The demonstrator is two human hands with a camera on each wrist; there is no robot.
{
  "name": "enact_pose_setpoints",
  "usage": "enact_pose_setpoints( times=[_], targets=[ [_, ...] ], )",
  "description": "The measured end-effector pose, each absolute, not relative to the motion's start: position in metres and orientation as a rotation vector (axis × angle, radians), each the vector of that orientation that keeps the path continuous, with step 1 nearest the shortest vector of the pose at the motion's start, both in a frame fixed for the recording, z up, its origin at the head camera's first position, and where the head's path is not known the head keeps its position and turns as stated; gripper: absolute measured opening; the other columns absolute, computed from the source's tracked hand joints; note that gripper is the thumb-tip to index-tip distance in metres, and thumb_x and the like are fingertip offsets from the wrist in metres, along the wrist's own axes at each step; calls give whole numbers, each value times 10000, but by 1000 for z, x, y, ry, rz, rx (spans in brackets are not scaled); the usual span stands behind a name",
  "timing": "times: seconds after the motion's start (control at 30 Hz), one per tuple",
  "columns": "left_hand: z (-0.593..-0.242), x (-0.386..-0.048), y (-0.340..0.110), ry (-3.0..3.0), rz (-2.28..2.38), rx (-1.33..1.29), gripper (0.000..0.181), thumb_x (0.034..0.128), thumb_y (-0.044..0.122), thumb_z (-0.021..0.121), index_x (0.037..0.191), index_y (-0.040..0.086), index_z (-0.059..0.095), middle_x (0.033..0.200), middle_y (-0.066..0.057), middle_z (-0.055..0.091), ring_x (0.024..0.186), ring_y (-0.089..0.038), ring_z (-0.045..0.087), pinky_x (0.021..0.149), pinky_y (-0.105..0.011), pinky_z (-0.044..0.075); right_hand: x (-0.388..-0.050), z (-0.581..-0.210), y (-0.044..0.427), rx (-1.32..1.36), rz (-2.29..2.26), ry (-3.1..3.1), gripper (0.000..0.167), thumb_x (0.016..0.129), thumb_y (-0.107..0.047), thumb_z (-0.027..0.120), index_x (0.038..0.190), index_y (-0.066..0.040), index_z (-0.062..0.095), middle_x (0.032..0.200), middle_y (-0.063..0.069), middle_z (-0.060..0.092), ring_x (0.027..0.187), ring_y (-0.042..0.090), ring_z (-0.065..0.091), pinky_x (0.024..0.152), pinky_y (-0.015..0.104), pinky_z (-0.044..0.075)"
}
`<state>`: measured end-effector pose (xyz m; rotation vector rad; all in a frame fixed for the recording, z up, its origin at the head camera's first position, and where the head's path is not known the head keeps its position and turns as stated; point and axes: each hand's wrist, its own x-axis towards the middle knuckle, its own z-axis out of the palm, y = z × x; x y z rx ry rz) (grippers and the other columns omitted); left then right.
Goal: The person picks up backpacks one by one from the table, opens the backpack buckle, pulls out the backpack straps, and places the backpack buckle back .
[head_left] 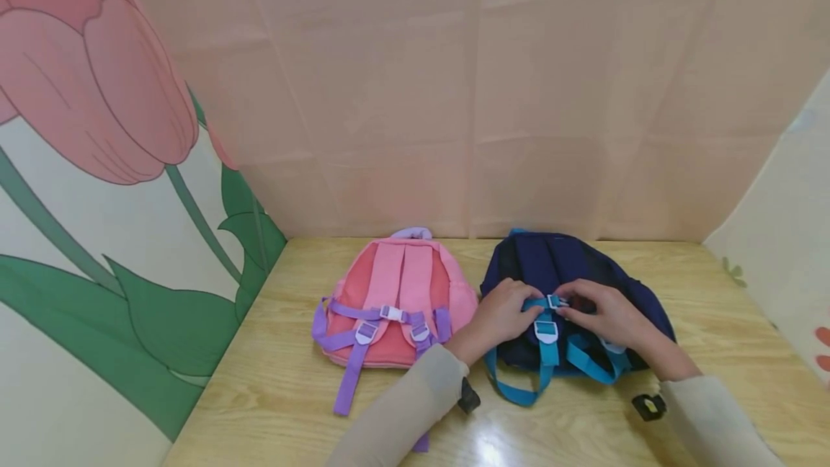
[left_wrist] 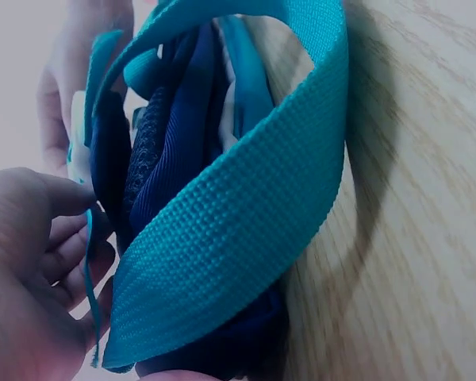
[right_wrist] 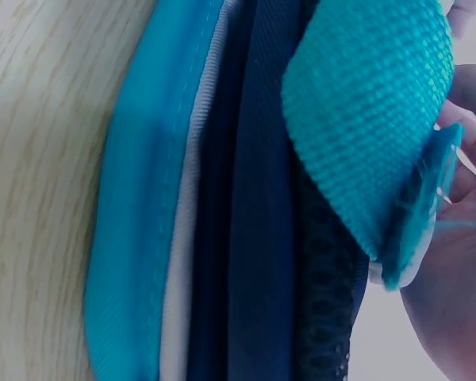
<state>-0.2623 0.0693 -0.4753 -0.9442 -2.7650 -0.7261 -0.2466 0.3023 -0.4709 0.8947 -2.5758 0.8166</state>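
Buckle [head_left: 555, 302] is held over the navy backpack [head_left: 586, 259], between both hands, its long axis running sideways from one to the other. Its blue strap [head_left: 534, 303] is pinched by the left hand [head_left: 507, 310]; its right end, by the nearer right hand [head_left: 606, 314].

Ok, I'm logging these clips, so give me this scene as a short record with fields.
Left hand: pinches the blue chest strap
Right hand: pinches that strap's white buckle
White buckle: partly hidden; cannot tell if fastened
Navy backpack: on the table, under both hands
Pink backpack: on the table, left of the navy one
Pink backpack's buckle: fastened
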Motion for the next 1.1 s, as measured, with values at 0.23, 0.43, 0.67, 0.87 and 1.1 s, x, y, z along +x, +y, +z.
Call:
enact_pose_setpoints(
  times=[0.23,0.43,0.67,0.87,1.1],
  targets=[
    [-475,-263,75,-2787,-769,-942,250,1017,339,617,1216,232,724,1146,108,691,1034,-39,555,883,-129,435,-245,-471,302,864,818,-2616,247,870,-108,794,1094,-156,702,939,-119,649,783,66,567,672,257,505],
    [-476,-263,79,-2785,-744,-952,260,1015,346,618,1230,238,717,1166,116,688,1047,-34,558,891,-120,425,-243,-472,303,829,827,-2646,233,886,-137,786,1101,-171,702,923,-128,634,782,17,539,661,252,488],
    [-475,-262,73,-2794,-647,-964,282,985,367,661,1231,241,718,1140,118,692,1017,-44,551,867,-126,429,-244,-474,301,847,855,-2624,235,882,-143,791,1095,-190,705,945,-132,648,790,31,553,676,245,490],
    [-479,-264,69,-2789,-668,-966,259,973,369,681,1198,251,733,1116,127,698,996,-42,540,841,-123,428,-246,-477,300,866,853,-2596,254,861,-115,805,1081,-192,704,934,-134,645,778,22,551,664,236,485],
    [-478,-265,70,-2773,-695,-979,262,992,380,650,1209,258,733,1138,140,700,991,-32,537,846,-123,423,-248,-477,301,873,857,-2589,258,857,-98,806,1077,-181,700,917,-135,637,769,12,545,650,233,479]
  ],
)
